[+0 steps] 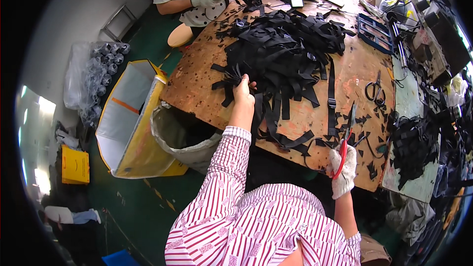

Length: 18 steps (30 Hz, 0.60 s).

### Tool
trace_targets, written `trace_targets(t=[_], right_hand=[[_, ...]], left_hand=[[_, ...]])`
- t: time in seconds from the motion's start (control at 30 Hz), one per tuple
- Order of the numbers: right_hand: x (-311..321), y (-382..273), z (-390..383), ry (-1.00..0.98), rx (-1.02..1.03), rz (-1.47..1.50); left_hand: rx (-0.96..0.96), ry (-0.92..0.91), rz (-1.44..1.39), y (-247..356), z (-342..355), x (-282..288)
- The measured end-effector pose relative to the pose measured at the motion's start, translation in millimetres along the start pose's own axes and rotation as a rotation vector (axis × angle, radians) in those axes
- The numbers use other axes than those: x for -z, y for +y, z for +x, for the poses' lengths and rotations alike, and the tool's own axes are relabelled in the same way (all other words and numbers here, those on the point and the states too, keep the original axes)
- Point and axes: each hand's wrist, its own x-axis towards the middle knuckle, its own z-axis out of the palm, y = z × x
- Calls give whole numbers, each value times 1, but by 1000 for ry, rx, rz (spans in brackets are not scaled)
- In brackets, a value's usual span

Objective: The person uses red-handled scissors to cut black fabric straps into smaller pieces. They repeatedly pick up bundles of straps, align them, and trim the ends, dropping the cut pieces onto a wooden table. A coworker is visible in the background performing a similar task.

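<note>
Two hands at a plywood worktable (197, 88). Left hand (243, 91), bare, is clenched on a bundle of black webbing strap ends (229, 81) at the near-left edge of the large strap pile (290, 44). Right hand (344, 170), in a white glove, grips red-handled scissors (345, 140) at the table's near edge, blades pointing away. A grey sack (175, 135) hangs below the table edge.

Two pairs of scissors: red-handled (343, 150) in the gloved right hand (343, 171), black-handled (375, 90) lying on the tabletop (197, 83). One yellow bin (129, 118). One grey sack (177, 135). One blue tray (374, 32). Black straps (286, 49) heaped beyond counting.
</note>
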Motion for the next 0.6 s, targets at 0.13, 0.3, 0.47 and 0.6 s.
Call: trace_targets(t=[0.13, 0.3, 0.47, 0.6], right_hand=[[0, 0, -3, -6, -17, -9], [2, 3, -4, 3, -18, -18], [-2, 0, -13, -27, 30, -59], [-6, -5, -17, -36, 12, -52]], left_hand=[[-114, -10, 9, -5, -1, 1], [-138, -54, 23, -6, -16, -9], [-259, -119, 157, -10, -14, -10], [-290, -135, 190, -3, -29, -2]])
